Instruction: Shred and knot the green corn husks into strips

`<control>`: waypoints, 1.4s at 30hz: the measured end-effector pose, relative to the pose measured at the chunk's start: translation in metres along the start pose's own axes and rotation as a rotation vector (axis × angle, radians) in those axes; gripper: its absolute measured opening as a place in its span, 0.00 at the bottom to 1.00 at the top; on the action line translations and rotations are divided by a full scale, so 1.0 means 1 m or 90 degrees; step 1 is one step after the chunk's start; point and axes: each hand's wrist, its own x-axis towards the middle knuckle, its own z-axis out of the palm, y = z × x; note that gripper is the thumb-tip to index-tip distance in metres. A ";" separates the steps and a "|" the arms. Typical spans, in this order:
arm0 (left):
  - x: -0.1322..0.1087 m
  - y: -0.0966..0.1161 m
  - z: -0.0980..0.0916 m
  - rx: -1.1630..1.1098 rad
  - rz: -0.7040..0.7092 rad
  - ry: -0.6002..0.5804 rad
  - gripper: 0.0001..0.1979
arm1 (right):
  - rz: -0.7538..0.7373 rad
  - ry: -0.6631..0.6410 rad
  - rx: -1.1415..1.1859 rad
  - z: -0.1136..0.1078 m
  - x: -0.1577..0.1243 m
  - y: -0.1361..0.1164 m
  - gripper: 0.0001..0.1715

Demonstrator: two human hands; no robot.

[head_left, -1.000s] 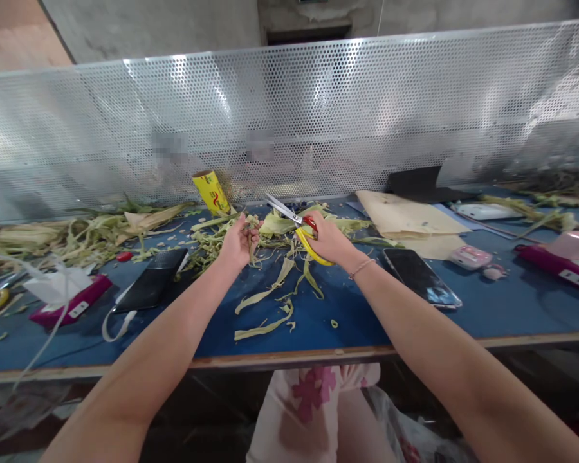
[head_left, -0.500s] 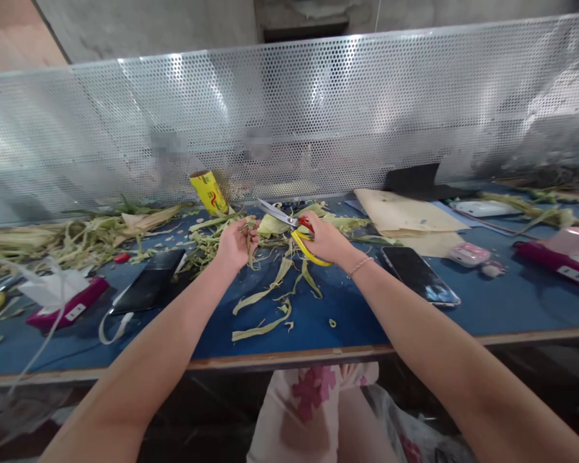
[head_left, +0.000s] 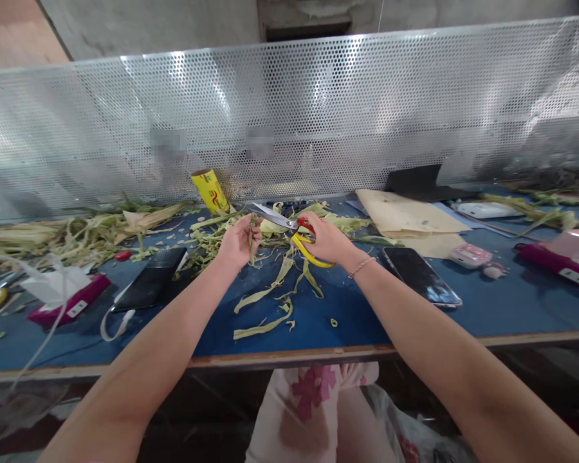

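My right hand (head_left: 324,241) is closed around the red and yellow handles of a pair of scissors (head_left: 282,220). The metal blades point left, their tips close to the fingers of my left hand (head_left: 238,243). Those fingers are pinched on a small withered plant piece (head_left: 253,239), greenish and dry, whose end hangs down. Beneath and behind both hands lies a heap of pale green plant scraps (head_left: 212,241). Several curled leaf strips (head_left: 263,329) are scattered on the blue tabletop (head_left: 357,328) nearer to me.
A yellow tube (head_left: 210,191) leans by the perforated metal screen (head_left: 294,116). A black device (head_left: 150,280) with a cable and a purple power strip (head_left: 72,301) lie left. To the right are a phone (head_left: 421,276), brown paper (head_left: 410,215), a pink case (head_left: 470,255) and another purple strip (head_left: 554,263).
The scissors' blades have moved slightly left toward my left hand. The plant piece in my left fingers has turned to hang more upright. My right hand keeps its grip.
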 end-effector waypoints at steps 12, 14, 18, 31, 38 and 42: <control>0.002 0.002 0.000 -0.036 -0.003 0.031 0.06 | 0.036 0.006 -0.060 -0.003 -0.001 0.003 0.25; 0.001 0.002 0.002 -0.036 -0.004 0.048 0.06 | 0.050 0.011 -0.073 -0.004 -0.001 0.004 0.25; -0.001 0.003 0.004 -0.014 0.019 0.078 0.06 | 0.062 0.020 -0.095 -0.004 0.000 0.006 0.25; 0.009 -0.004 -0.004 0.070 0.124 0.066 0.14 | 0.090 0.005 -0.114 -0.001 0.000 0.010 0.26; 0.010 -0.001 -0.008 0.089 0.152 0.095 0.10 | 0.044 0.014 -0.102 -0.003 0.000 0.013 0.25; 0.010 -0.003 -0.007 0.082 0.151 0.095 0.11 | -0.010 -0.019 -0.097 -0.001 -0.001 0.016 0.26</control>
